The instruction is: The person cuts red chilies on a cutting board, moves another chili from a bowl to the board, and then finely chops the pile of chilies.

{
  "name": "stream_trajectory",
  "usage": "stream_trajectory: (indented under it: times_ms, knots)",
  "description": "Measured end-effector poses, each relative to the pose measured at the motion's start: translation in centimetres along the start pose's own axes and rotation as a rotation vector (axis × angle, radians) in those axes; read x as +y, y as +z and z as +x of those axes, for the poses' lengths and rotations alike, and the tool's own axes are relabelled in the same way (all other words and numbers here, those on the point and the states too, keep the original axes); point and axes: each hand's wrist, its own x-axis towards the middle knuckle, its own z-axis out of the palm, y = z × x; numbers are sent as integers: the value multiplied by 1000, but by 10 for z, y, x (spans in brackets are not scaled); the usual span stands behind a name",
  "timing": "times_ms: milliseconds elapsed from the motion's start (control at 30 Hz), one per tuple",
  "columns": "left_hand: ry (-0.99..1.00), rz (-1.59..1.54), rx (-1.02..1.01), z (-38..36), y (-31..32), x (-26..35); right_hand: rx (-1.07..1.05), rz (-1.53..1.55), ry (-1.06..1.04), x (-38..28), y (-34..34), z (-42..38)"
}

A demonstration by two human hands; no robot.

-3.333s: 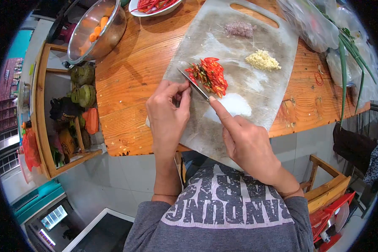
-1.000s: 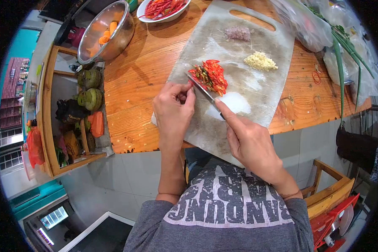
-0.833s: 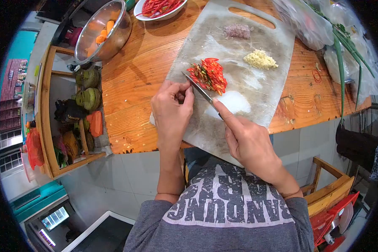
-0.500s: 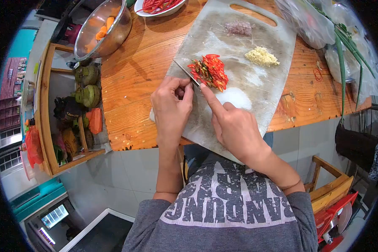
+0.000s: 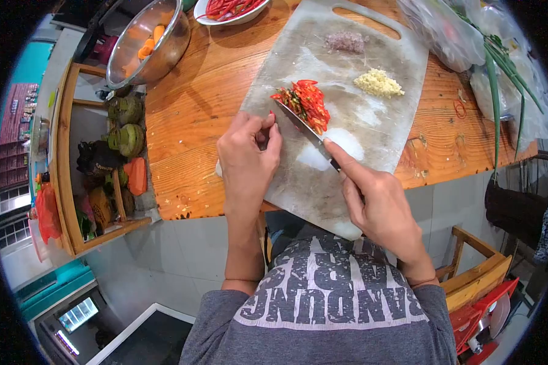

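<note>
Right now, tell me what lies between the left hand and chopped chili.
The knife blade lies between left hand and chopped chili, in the head view.

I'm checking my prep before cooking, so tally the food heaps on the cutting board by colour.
Red heap: 1
Pale yellow heap: 1
Pinkish-purple heap: 1
White heap: 1, partly hidden by the knife
Total: 4
</note>
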Motion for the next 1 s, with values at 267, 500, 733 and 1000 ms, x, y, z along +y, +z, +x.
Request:
stream_trajectory:
  times_ms: [267,500,733,1000]
  knots:
    - [0,44,-37,4,-2,1,-11,-22,-4,-6,6,0]
    - [-45,-11,-98,8,-6,-4,-37,-87,-20,-7,10,11]
    - [-37,-18,-66,6,-5,-7,-27,-252,50,-15,36,30]
    - [-108,-53,-2,6,-1,-5,-59,-52,49,-5,5,-9]
